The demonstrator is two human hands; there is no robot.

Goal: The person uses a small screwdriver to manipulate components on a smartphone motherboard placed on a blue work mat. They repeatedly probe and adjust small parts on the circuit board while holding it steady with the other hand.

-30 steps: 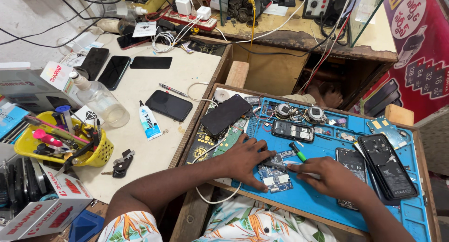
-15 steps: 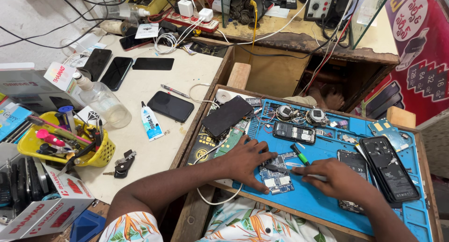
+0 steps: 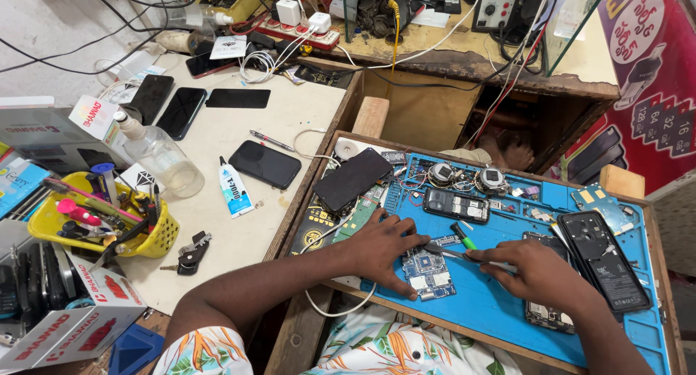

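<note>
Little has moved since the earlier frames: both hands stay over the same spot, and the view has only drifted slightly. Blue mat (image 3: pixel 500 313): a work surface in a wooden tray, carrying opened phones, loose parts and two round modules along its far edge. Cream bench (image 3: pixel 290 121), to the left: dark phones, a glass bottle (image 3: pixel 161 160), a glue tube (image 3: pixel 233 189) and a yellow basket (image 3: pixel 156 241) of tools. Left hand (image 3: pixel 380 250): laid flat, fingers spread, pressing the near-left part of the mat; its fingertips touch the circuit board (image 3: pixel 428 272) and pin it, grasping nothing. Right hand (image 3: pixel 540 273): closed in a pinch on a thin metal tool (image 3: pixel 453 253), probably tweezers, though the blur leaves that uncertain. The tool's tip lies over the board's upper edge; contact cannot be confirmed. A green-tipped tool (image 3: pixel 464 236) lies just beyond, untouched. Board position: near the mat's front edge, between the two hands, beside the open grey phone (image 3: pixel 457 205). For good work here, a judgement only: keep the left fingertips firm on the board's margins, rest the right wrist on the mat, and bring the tip in at a low angle with light force, so small components are not lifted or flicked away.
</note>
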